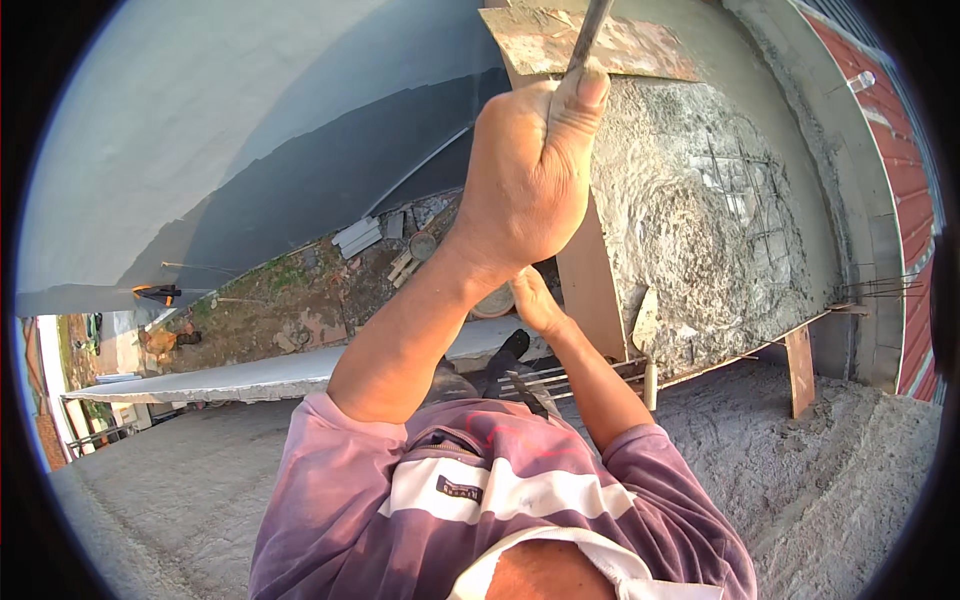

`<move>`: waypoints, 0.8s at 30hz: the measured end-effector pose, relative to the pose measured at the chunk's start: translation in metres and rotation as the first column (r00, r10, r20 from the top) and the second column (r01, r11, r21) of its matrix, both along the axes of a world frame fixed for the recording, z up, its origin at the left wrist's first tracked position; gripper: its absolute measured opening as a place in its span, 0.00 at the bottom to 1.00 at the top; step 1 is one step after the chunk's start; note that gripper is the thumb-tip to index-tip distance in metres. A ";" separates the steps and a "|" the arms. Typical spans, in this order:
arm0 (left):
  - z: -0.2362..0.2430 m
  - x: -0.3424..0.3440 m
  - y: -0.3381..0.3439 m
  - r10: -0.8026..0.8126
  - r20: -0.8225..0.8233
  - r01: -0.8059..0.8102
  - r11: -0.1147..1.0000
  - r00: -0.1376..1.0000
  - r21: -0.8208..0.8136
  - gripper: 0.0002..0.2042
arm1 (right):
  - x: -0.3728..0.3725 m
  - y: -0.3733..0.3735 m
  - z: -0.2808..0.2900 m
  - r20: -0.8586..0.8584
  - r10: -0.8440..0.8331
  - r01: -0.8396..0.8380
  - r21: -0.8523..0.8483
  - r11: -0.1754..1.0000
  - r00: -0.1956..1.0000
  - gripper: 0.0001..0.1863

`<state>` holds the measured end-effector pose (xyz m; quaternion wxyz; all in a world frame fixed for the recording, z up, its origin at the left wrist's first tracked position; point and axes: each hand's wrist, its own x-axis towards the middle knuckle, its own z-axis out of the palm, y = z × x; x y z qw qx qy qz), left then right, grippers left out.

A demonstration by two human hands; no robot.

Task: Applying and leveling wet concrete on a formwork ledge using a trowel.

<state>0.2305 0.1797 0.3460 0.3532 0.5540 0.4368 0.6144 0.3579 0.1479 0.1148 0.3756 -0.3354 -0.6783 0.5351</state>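
Note:
My left hand [530, 175], raised in the middle of the view, is wrapped round a metal rod [588, 35] that runs out of the top edge. Lower and behind it, my right hand [538, 300] is closed; what it holds is hidden by my left wrist. A round pale container [495, 305] shows partly beneath my hands. To their right lies wet concrete [700, 280], with steel mesh [740, 200] showing through. A stained board [640, 50] lies along its far end, and an upright board [590, 290] borders its left side.
A grey wall [170, 150] stands left, above ground with rubble [300, 290]. A narrow concrete ledge [200, 385] crosses by my legs. Red corrugated sheeting [890, 150] and protruding rebar [880, 285] are at right. Rough concrete surface [820, 470] lies around me.

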 end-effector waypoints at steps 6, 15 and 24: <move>0.100 -0.026 0.033 -0.250 0.042 0.232 0.939 0.967 0.254 0.29 | -0.061 0.022 0.039 -0.186 -0.171 0.180 0.034 0.983 0.968 0.29; -0.328 -0.104 -0.079 -0.124 -0.423 -0.198 0.743 0.898 -0.639 0.30 | -0.071 0.025 0.253 -0.487 0.001 0.057 0.104 0.993 0.873 0.28; -0.229 0.005 -0.086 -0.271 -0.243 -0.007 0.656 0.931 -0.755 0.12 | 0.031 0.039 0.378 -0.553 0.053 0.080 0.213 0.974 0.831 0.33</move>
